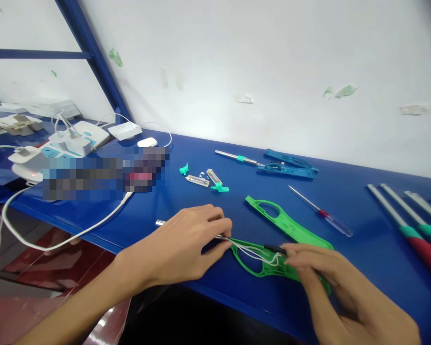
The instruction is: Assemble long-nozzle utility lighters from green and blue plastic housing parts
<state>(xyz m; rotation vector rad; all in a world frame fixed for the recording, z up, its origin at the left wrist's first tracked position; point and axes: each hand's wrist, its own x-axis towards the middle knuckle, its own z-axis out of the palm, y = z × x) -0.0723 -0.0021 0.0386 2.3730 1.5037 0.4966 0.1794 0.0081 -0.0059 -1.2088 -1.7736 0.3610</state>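
Note:
My left hand [197, 242] is closed on a thin metal rod [160, 222]; its tip shows beyond the knuckles, while the palm hides most of it. White wires [249, 249] run from the pinched end across a green plastic handle half [290, 272] with a looped opening. My right hand [345, 292] pinches a small black part [273, 248] above that half, beside the bent wires. A second green handle half [287, 226] lies just behind. Farther right rests a screwdriver [321, 212] with a red and clear handle.
Blue handle halves [290, 168] and a metal rod with a green collar [241, 158] lie near the wall. Small clear pieces [197, 180] and green clips sit mid-table. Several rods with coloured handles [411, 231] are at right; a power strip [52, 152] and white cable [93, 230] at left.

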